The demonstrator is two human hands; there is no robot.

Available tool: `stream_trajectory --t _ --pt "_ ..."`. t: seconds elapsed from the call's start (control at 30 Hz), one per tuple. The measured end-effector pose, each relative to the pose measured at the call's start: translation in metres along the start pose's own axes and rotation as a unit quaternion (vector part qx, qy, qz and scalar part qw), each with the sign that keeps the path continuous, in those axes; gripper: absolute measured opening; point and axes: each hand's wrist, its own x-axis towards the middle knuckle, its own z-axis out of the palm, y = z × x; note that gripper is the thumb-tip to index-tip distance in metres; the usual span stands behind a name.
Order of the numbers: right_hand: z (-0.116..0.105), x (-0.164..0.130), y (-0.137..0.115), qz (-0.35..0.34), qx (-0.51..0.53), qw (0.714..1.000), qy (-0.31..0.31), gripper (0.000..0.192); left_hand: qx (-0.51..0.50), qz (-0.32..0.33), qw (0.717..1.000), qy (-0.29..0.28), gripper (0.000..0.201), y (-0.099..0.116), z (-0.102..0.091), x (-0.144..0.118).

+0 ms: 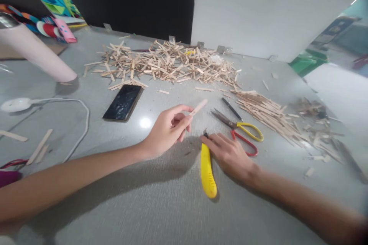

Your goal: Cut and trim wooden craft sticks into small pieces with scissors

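Note:
My left hand [168,128] is raised over the middle of the table, pinching a short flat wooden craft stick [199,106] between thumb and fingers. The stick points up and to the right. My right hand [228,153] is low on the tabletop, palm down, its fingers closed at the dark head of a yellow utility knife [207,172]. The knife's handle points toward me, and a bit of blade shows beyond the fingers. Just past my right hand lie scissors [230,121] with one yellow and one red handle, blades slightly apart. A black pen-like tool [231,108] rests beside them.
A heap of loose wooden sticks [169,63] spreads along the back, with a sorted bundle [267,115] at right. A phone [123,102] lies left of centre. Farther left are a pink bottle [37,51] and a white cable [86,111]. Scraps [319,138] litter the right edge.

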Motion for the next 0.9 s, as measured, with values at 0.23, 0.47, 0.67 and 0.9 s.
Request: stream_trajectory --t 0.23,0.47,0.67,0.9 --pt "-0.035 -0.004 0.024 0.246 -0.174 0.948 -0.104 0.021 0.075 0.024 0.994 -0.072 0.02 0.062 -0.015 -0.011" --pt "-0.051 -0.019 0.047 0.291 -0.117 0.936 -0.161 0.017 0.122 0.077 0.987 -0.073 0.02 0.11 -0.026 -0.01" --pt "-0.045 -0.013 0.062 0.301 0.015 0.949 -0.095 0.02 0.149 0.105 0.981 -0.063 0.021 0.128 -0.031 -0.015" --pt "-0.064 -0.004 0.031 0.286 0.335 0.898 -0.012 0.046 0.179 0.077 0.98 -0.049 0.019 0.133 -0.033 -0.025"
